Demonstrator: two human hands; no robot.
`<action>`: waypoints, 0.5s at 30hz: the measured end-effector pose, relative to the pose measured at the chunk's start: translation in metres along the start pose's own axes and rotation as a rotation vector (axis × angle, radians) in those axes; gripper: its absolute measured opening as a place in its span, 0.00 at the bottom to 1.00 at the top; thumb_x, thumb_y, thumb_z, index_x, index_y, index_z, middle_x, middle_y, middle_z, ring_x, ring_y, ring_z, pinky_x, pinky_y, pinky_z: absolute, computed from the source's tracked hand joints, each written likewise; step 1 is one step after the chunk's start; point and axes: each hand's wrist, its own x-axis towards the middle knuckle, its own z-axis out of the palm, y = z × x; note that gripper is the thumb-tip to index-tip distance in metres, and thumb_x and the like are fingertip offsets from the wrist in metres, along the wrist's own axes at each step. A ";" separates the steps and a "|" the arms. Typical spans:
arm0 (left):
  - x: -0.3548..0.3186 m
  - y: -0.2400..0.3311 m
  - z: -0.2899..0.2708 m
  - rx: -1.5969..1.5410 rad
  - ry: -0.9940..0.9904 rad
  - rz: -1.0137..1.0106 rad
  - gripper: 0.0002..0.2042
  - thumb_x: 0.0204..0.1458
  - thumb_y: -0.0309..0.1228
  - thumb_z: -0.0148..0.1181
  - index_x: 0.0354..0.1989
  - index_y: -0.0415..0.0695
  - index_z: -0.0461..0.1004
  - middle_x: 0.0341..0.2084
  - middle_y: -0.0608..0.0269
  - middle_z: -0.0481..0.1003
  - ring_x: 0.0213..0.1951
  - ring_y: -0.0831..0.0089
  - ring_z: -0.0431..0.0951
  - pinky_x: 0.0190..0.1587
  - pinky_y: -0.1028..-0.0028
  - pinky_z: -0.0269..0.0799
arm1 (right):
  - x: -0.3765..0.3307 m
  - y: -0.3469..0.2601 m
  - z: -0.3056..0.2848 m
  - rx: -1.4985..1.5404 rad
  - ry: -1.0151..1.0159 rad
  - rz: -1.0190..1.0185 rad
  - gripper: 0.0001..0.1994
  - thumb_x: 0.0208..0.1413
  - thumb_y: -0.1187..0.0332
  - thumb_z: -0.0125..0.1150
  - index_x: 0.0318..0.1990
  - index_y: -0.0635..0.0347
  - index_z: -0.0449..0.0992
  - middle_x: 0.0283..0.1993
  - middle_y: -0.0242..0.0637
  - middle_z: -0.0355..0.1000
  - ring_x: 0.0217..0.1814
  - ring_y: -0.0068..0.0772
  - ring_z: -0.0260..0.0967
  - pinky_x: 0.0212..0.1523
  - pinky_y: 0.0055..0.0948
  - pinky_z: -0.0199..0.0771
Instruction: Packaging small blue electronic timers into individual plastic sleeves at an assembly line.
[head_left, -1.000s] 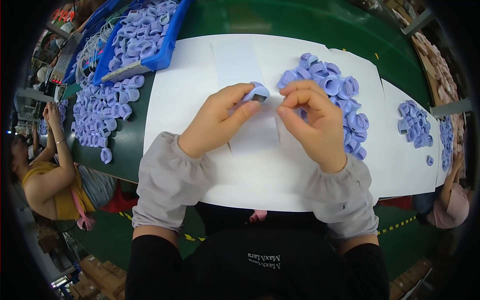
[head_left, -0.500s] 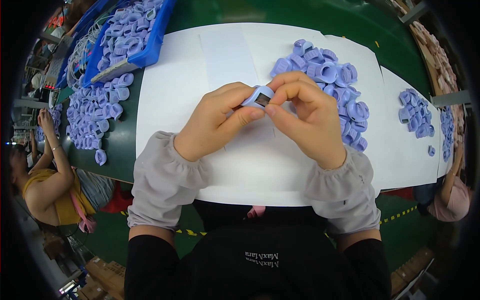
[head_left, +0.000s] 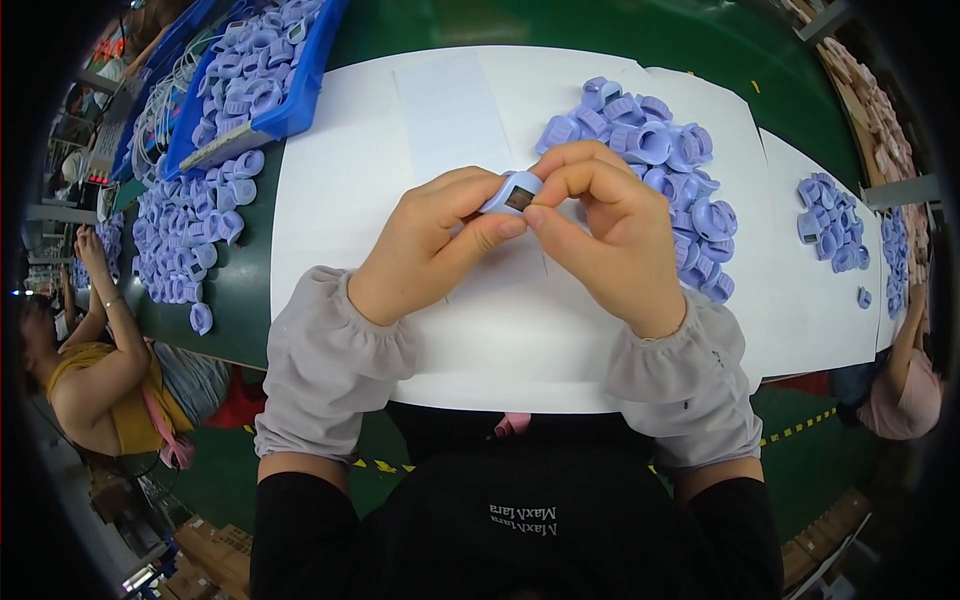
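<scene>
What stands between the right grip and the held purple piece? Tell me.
Nothing visible: the left grip holds the purple piece, and the right grip appears to touch its right edge. The purple pile lies beyond, not in between.

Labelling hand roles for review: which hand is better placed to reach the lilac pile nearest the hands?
Probably the right hand: it is beside the pile, while the left hand is farther off and grips the small lilac piece.

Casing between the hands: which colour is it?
The casing is pale violet-blue, showing best in the head view.
</scene>
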 end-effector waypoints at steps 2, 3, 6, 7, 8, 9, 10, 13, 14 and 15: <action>0.001 0.001 -0.001 0.019 0.001 0.008 0.09 0.55 0.31 0.61 0.38 0.37 0.74 0.27 0.60 0.71 0.26 0.71 0.69 0.29 0.76 0.65 | 0.000 -0.001 0.000 0.000 0.001 0.006 0.05 0.49 0.83 0.61 0.33 0.66 0.73 0.47 0.38 0.65 0.48 0.25 0.64 0.48 0.25 0.67; 0.000 0.001 -0.001 0.022 0.001 0.008 0.09 0.55 0.31 0.61 0.38 0.37 0.74 0.27 0.60 0.71 0.26 0.71 0.69 0.29 0.76 0.65 | 0.001 -0.002 0.000 0.002 0.001 0.012 0.05 0.49 0.83 0.61 0.33 0.66 0.73 0.47 0.38 0.65 0.48 0.25 0.64 0.48 0.25 0.67; 0.000 0.002 -0.001 0.020 0.005 0.007 0.10 0.55 0.31 0.61 0.37 0.37 0.74 0.26 0.60 0.71 0.26 0.72 0.69 0.29 0.76 0.65 | 0.001 -0.002 0.001 -0.001 0.004 0.012 0.05 0.49 0.83 0.61 0.33 0.65 0.73 0.47 0.38 0.66 0.48 0.25 0.64 0.48 0.25 0.67; 0.000 0.002 -0.001 0.011 0.002 -0.005 0.10 0.55 0.31 0.61 0.37 0.37 0.74 0.26 0.60 0.71 0.26 0.72 0.69 0.29 0.76 0.65 | 0.001 -0.002 0.001 0.000 0.003 0.012 0.05 0.49 0.83 0.61 0.33 0.65 0.73 0.47 0.38 0.66 0.48 0.25 0.64 0.48 0.25 0.67; 0.000 0.002 -0.001 0.001 -0.001 -0.016 0.10 0.55 0.31 0.61 0.37 0.37 0.74 0.26 0.61 0.71 0.26 0.72 0.69 0.29 0.76 0.65 | 0.001 -0.001 0.000 -0.023 -0.001 0.009 0.05 0.49 0.83 0.61 0.33 0.66 0.73 0.47 0.38 0.66 0.48 0.25 0.64 0.48 0.25 0.67; 0.000 0.002 -0.001 0.000 -0.002 -0.015 0.10 0.55 0.31 0.61 0.37 0.37 0.74 0.26 0.61 0.71 0.26 0.72 0.69 0.29 0.76 0.65 | 0.001 -0.001 0.000 -0.045 -0.005 0.006 0.05 0.49 0.83 0.61 0.33 0.66 0.73 0.47 0.38 0.66 0.49 0.25 0.64 0.48 0.25 0.67; 0.000 0.002 0.000 0.000 -0.002 -0.008 0.09 0.54 0.31 0.61 0.38 0.37 0.74 0.26 0.61 0.71 0.26 0.72 0.69 0.29 0.76 0.65 | 0.001 -0.002 0.000 -0.047 -0.004 0.005 0.05 0.49 0.83 0.61 0.33 0.66 0.73 0.47 0.38 0.66 0.49 0.25 0.64 0.48 0.25 0.67; 0.000 0.003 0.000 0.012 -0.007 -0.001 0.09 0.54 0.30 0.61 0.38 0.37 0.74 0.27 0.60 0.71 0.27 0.72 0.69 0.30 0.76 0.65 | 0.000 -0.002 0.001 -0.081 0.009 -0.015 0.06 0.49 0.84 0.61 0.33 0.66 0.73 0.45 0.37 0.66 0.49 0.25 0.64 0.48 0.24 0.67; 0.000 0.003 -0.001 0.022 -0.012 0.001 0.09 0.54 0.30 0.61 0.39 0.37 0.74 0.28 0.60 0.71 0.27 0.72 0.69 0.30 0.76 0.66 | 0.000 -0.004 0.003 -0.055 0.039 0.036 0.05 0.49 0.82 0.61 0.34 0.66 0.74 0.46 0.37 0.67 0.48 0.25 0.65 0.48 0.24 0.68; 0.000 0.003 -0.001 0.023 -0.013 0.003 0.09 0.54 0.30 0.61 0.39 0.37 0.74 0.28 0.60 0.71 0.27 0.72 0.69 0.30 0.76 0.66 | -0.001 -0.005 0.004 -0.029 0.069 0.087 0.05 0.50 0.80 0.62 0.35 0.66 0.75 0.46 0.37 0.68 0.48 0.25 0.65 0.48 0.24 0.68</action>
